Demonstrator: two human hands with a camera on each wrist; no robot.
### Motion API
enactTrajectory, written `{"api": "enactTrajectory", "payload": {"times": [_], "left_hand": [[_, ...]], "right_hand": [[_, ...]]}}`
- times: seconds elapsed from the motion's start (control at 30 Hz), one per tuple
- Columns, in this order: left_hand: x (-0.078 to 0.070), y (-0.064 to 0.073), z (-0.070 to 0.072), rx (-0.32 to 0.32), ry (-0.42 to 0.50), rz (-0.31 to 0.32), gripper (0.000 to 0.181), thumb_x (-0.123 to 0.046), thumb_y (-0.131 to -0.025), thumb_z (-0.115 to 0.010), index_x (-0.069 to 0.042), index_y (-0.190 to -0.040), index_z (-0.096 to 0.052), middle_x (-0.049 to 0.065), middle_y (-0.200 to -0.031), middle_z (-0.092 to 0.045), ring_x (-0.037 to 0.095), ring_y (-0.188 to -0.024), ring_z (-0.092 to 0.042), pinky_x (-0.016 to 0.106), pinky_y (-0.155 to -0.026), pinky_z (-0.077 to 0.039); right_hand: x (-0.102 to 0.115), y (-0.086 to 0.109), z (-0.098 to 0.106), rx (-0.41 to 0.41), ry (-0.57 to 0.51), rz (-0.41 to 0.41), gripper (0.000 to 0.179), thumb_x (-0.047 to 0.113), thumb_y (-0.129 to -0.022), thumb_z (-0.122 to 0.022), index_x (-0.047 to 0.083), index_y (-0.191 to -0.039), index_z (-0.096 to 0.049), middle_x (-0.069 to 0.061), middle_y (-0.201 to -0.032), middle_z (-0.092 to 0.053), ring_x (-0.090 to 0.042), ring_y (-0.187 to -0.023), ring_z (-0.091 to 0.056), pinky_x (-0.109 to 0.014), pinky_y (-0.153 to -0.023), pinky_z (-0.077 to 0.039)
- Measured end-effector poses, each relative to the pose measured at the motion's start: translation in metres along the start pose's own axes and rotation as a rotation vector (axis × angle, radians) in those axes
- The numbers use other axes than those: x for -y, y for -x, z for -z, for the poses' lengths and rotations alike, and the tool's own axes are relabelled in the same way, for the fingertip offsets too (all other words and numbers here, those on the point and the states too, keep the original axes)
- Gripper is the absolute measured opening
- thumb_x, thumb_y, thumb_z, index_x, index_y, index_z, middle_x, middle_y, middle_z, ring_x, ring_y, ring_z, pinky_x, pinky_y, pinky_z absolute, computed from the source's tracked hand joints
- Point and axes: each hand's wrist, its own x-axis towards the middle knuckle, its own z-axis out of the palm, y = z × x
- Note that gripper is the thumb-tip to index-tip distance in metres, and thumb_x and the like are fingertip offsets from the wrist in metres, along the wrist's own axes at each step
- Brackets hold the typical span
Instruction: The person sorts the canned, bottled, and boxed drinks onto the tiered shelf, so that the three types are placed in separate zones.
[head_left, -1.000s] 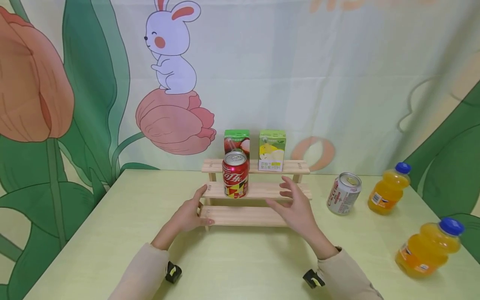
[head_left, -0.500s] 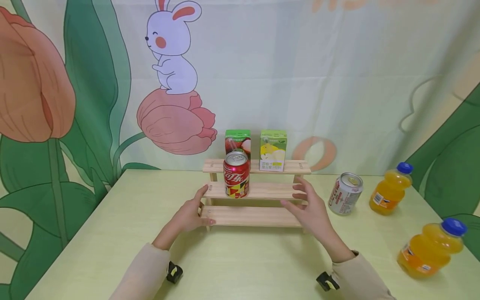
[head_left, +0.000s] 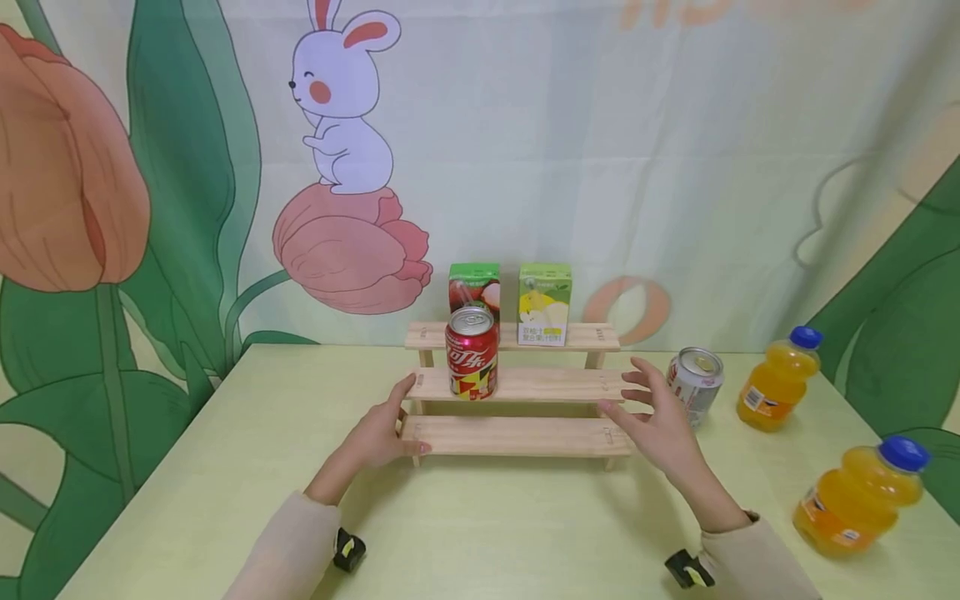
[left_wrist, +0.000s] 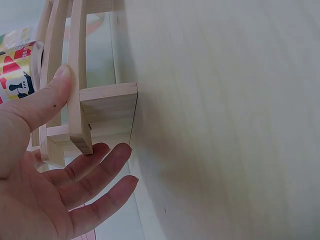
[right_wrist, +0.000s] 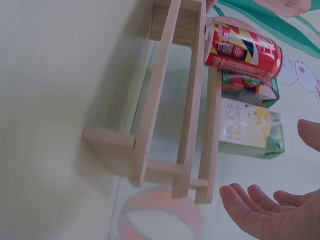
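1. Head view: one wooden rack (head_left: 517, 437) of three steps stands on the table (head_left: 517, 533), low shelf near and high shelf far, probably so that drinks behind can be seen above those in front. Red cola can (head_left: 472, 358) is upright at left on the middle shelf (head_left: 555, 383). Behind it, on the top shelf (head_left: 588, 336), is a green-and-red juice carton (head_left: 475, 287), with a pomelo juice carton (head_left: 543, 307) to its right. Silver drink can (head_left: 701, 387), far orange-drink bottle (head_left: 780, 382) and near orange-drink bottle (head_left: 857, 498) stand on the table at right, I think for easy reach. Right hand (head_left: 663, 425) is partly before the silver drink can.

2. Left wrist view: left hand (left_wrist: 45, 197) is around the rack's left end, thumb on the front shelf, fingers apart; perhaps it steadies the wood. How strongly it presses, I cannot tell.

3. Right wrist view: right-hand fingers are apart, holding nothing, off the rack's right end. Both cartons stand upright, their flat bases suiting the narrow slats.
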Motion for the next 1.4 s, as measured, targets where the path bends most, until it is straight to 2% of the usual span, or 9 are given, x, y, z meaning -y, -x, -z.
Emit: {"api": "enactTrajectory", "payload": {"times": [0.27, 0.47, 0.6, 0.77, 0.97, 1.1, 1.4], "left_hand": [[0.0, 0.0, -0.001, 0.006, -0.003, 0.015, 0.1, -0.02, -0.069, -0.08, -0.008, -0.145, -0.016, 0.016, -0.097, -0.057, 0.02, -0.076, -0.053, 0.033, -0.064, -0.046], [0.001, 0.0, -0.001, -0.001, -0.006, -0.001, 0.1, -0.02, -0.069, -0.08, -0.008, -0.145, -0.016, 0.016, -0.096, -0.058, 0.02, -0.076, -0.053, 0.032, -0.064, -0.045], [0.001, 0.0, -0.001, 0.001, -0.008, 0.003, 0.1, -0.02, -0.069, -0.08, -0.008, -0.145, -0.016, 0.015, -0.095, -0.058, 0.02, -0.075, -0.053, 0.032, -0.064, -0.045], [-0.001, -0.002, -0.001, 0.001, -0.004, 0.006, 0.1, -0.021, -0.069, -0.08, -0.009, -0.145, -0.016, 0.016, -0.097, -0.058, 0.02, -0.075, -0.053, 0.033, -0.064, -0.045], [0.001, -0.001, -0.001, -0.005, -0.004, -0.003, 0.1, -0.02, -0.069, -0.08, -0.008, -0.145, -0.016, 0.016, -0.096, -0.058, 0.019, -0.075, -0.053, 0.032, -0.063, -0.045], [0.002, -0.001, -0.002, -0.008, -0.002, -0.009, 0.1, -0.019, -0.069, -0.08, -0.008, -0.145, -0.016, 0.016, -0.095, -0.058, 0.019, -0.074, -0.053, 0.031, -0.062, -0.045], [0.0, -0.001, -0.001, 0.001, 0.005, 0.01, 0.1, -0.018, -0.069, -0.08, -0.009, -0.145, -0.015, 0.017, -0.099, -0.057, 0.02, -0.075, -0.053, 0.031, -0.063, -0.046]], "right_hand": [[-0.006, 0.003, 0.022, -0.07, 0.112, -0.015, 0.075, 0.03, -0.086, -0.063, 0.0, -0.141, -0.022, -0.023, -0.129, -0.041, -0.039, -0.114, -0.045, -0.052, -0.09, -0.038], [-0.006, 0.006, 0.038, -0.098, 0.134, -0.072, 0.08, 0.036, -0.086, -0.061, 0.0, -0.143, -0.018, -0.026, -0.131, -0.039, -0.041, -0.116, -0.041, -0.053, -0.088, -0.039], [-0.009, 0.009, 0.047, -0.11, 0.122, -0.101, 0.08, 0.034, -0.087, -0.061, 0.0, -0.143, -0.017, -0.029, -0.132, -0.037, -0.043, -0.117, -0.038, -0.055, -0.088, -0.037], [-0.012, 0.011, 0.055, -0.153, 0.128, -0.125, 0.08, 0.033, -0.086, -0.062, -0.001, -0.143, -0.017, -0.028, -0.136, -0.03, -0.044, -0.121, -0.031, -0.057, -0.089, -0.034], [-0.018, 0.009, 0.064, -0.219, 0.168, -0.187, 0.088, 0.034, -0.083, -0.066, 0.002, -0.144, -0.011, -0.028, -0.145, -0.012, -0.048, -0.127, -0.017, -0.062, -0.095, -0.023], [-0.026, 0.005, 0.067, -0.219, 0.166, -0.23, 0.095, 0.035, -0.082, -0.068, 0.004, -0.145, -0.005, -0.027, -0.147, -0.005, -0.048, -0.13, -0.01, -0.063, -0.097, -0.017], [-0.045, -0.013, 0.071, -0.201, 0.139, -0.285, 0.097, 0.037, -0.082, -0.066, 0.004, -0.145, -0.001, -0.028, -0.147, -0.003, -0.047, -0.131, -0.008, -0.062, -0.098, -0.016]]}}
